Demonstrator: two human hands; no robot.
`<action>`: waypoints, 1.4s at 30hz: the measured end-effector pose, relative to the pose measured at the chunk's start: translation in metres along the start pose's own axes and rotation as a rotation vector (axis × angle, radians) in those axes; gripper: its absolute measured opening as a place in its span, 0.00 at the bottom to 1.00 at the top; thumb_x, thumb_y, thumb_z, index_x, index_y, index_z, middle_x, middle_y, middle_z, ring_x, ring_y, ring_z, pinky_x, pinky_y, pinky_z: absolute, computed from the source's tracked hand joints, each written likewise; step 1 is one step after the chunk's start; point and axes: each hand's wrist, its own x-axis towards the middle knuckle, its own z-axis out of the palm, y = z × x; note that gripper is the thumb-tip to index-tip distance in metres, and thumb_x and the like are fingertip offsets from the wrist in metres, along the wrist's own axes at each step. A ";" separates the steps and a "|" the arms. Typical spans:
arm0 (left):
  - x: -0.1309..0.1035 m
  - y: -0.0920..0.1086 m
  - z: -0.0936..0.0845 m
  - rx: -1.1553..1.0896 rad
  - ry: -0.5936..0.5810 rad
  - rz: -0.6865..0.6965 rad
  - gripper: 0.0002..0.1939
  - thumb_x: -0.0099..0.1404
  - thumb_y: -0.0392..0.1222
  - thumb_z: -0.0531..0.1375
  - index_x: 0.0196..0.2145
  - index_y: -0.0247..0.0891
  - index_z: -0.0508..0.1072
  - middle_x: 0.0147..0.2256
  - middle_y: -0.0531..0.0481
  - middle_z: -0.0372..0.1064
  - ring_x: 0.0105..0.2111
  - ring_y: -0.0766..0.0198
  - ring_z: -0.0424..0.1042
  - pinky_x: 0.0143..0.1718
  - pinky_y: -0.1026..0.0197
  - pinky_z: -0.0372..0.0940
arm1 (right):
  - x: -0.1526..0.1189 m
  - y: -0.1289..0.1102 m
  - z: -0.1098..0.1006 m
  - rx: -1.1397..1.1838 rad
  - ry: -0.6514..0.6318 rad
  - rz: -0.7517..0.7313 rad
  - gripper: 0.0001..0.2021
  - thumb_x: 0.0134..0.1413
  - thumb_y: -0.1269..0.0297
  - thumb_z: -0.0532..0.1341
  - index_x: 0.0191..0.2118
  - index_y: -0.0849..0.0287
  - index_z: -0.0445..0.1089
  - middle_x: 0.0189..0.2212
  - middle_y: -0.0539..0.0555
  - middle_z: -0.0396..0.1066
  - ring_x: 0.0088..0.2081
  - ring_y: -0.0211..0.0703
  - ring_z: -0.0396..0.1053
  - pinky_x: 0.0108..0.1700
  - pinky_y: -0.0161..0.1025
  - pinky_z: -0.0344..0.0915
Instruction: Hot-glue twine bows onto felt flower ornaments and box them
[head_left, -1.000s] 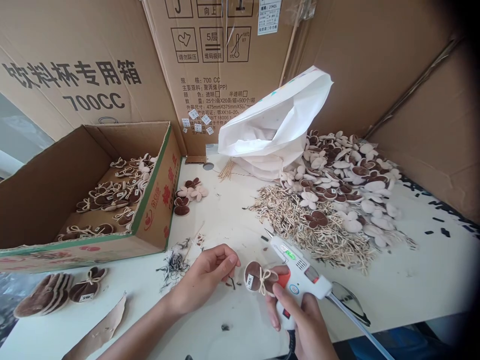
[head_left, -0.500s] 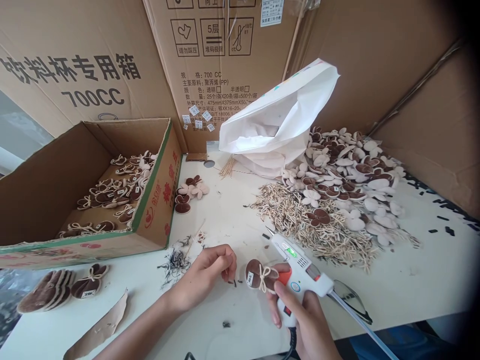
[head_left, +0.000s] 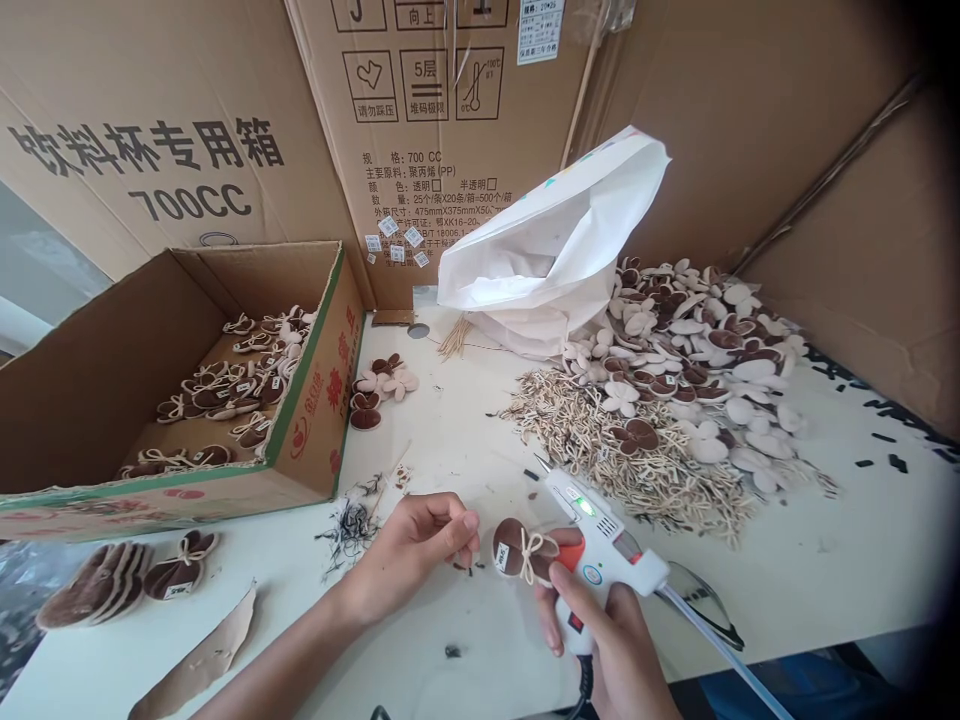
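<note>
white table (head_left: 457, 440) beneath; bow-tied brown piece (head_left: 511, 545) between right fingers (head_left: 562, 580)

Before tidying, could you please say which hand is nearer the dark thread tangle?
Left. The left hand is beside the tangle; the right hand, holding the glue gun, lies farther right.

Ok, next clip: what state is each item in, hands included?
Left hand: fingers curled; any contents hidden
Right hand: closed around the glue gun
Glue gun: green light lit, glue stick in its rear
Brown piece: bow tied, held beside the gun
Cardboard box: open, partly filled
White bag: mouth open
Glasses: on the table, partly hidden; folded or not, unclear
</note>
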 end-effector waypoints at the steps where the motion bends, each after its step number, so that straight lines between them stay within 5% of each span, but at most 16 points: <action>1: -0.001 0.000 0.000 -0.012 0.009 0.008 0.26 0.75 0.63 0.65 0.31 0.37 0.75 0.28 0.50 0.72 0.28 0.65 0.65 0.34 0.62 0.61 | 0.000 0.000 0.000 -0.002 0.013 0.002 0.19 0.57 0.47 0.77 0.43 0.56 0.78 0.25 0.49 0.75 0.19 0.35 0.60 0.26 0.37 0.60; 7: -0.004 0.002 -0.001 -0.003 0.041 0.045 0.23 0.72 0.59 0.69 0.30 0.37 0.75 0.28 0.49 0.75 0.29 0.64 0.68 0.35 0.62 0.62 | -0.001 0.000 0.001 -0.014 0.073 0.006 0.17 0.54 0.49 0.79 0.38 0.55 0.80 0.23 0.49 0.75 0.20 0.37 0.60 0.27 0.37 0.61; 17: -0.002 0.001 0.001 0.054 0.062 0.050 0.31 0.78 0.66 0.58 0.28 0.38 0.70 0.25 0.52 0.66 0.28 0.64 0.61 0.35 0.61 0.61 | -0.001 -0.001 0.003 -0.030 0.085 0.003 0.18 0.51 0.48 0.80 0.37 0.55 0.80 0.23 0.50 0.75 0.19 0.38 0.60 0.25 0.39 0.59; 21: 0.000 -0.002 0.000 -0.021 0.108 0.128 0.21 0.74 0.58 0.68 0.37 0.40 0.69 0.35 0.52 0.66 0.33 0.65 0.61 0.37 0.62 0.61 | 0.000 0.002 -0.001 -0.037 0.086 0.002 0.18 0.54 0.48 0.79 0.38 0.54 0.78 0.21 0.48 0.73 0.19 0.39 0.61 0.27 0.40 0.60; 24: 0.000 -0.002 -0.002 -0.080 0.139 0.160 0.23 0.68 0.54 0.74 0.40 0.42 0.65 0.39 0.53 0.64 0.34 0.65 0.60 0.38 0.63 0.60 | 0.000 0.003 -0.002 -0.038 0.086 -0.004 0.18 0.54 0.49 0.79 0.38 0.55 0.77 0.23 0.49 0.76 0.19 0.38 0.62 0.28 0.39 0.61; 31: -0.007 0.007 0.000 0.177 0.118 0.114 0.24 0.80 0.61 0.58 0.33 0.39 0.68 0.33 0.52 0.65 0.35 0.61 0.62 0.41 0.59 0.59 | 0.000 0.002 -0.001 -0.033 0.073 -0.004 0.20 0.54 0.44 0.78 0.37 0.54 0.77 0.23 0.51 0.76 0.19 0.41 0.61 0.27 0.41 0.61; 42: -0.008 0.008 0.008 0.239 -0.014 0.148 0.19 0.79 0.57 0.61 0.54 0.39 0.73 0.37 0.47 0.76 0.38 0.57 0.72 0.43 0.57 0.65 | 0.002 0.003 -0.002 -0.041 0.060 -0.009 0.21 0.52 0.46 0.79 0.41 0.55 0.78 0.23 0.51 0.76 0.19 0.40 0.62 0.26 0.41 0.61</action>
